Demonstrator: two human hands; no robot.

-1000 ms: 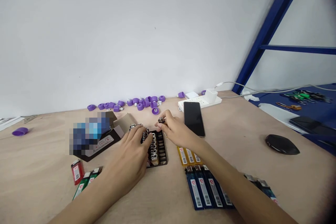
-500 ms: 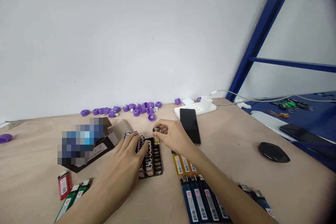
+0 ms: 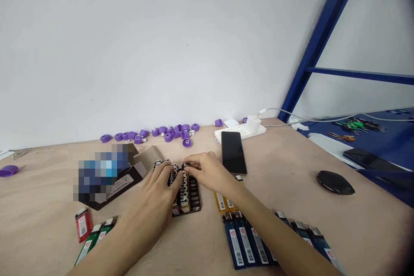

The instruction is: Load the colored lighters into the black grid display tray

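A black slotted tray (image 3: 196, 209) stands in the middle of the table with rows of upright lighters (image 3: 184, 192), metal tops up. Over the left rows lies my left hand (image 3: 155, 196), its fingers spread and resting on the lighter tops. My right hand (image 3: 203, 170) pinches a lighter (image 3: 185, 165) at the back end of the tray, at the head of a row; its lower part is hidden. Bare slots show in the tray's right column. Right of the tray lie yellow lighters (image 3: 221, 202) and blue lighters (image 3: 237, 241), partly behind my right forearm.
An open dark box (image 3: 124, 186), partly pixelated, stands left of the tray. A red lighter (image 3: 83, 224) and green lighters (image 3: 92, 241) lie nearer. Purple caps (image 3: 168, 137) line the wall. A phone (image 3: 233, 153) leans on a white power strip (image 3: 239, 133); a black mouse-like object (image 3: 335, 182) lies right.
My right hand has moved left with the lighter, from above the tray's right column to the back end of the neighbouring row. My left hand stays over the lighters.
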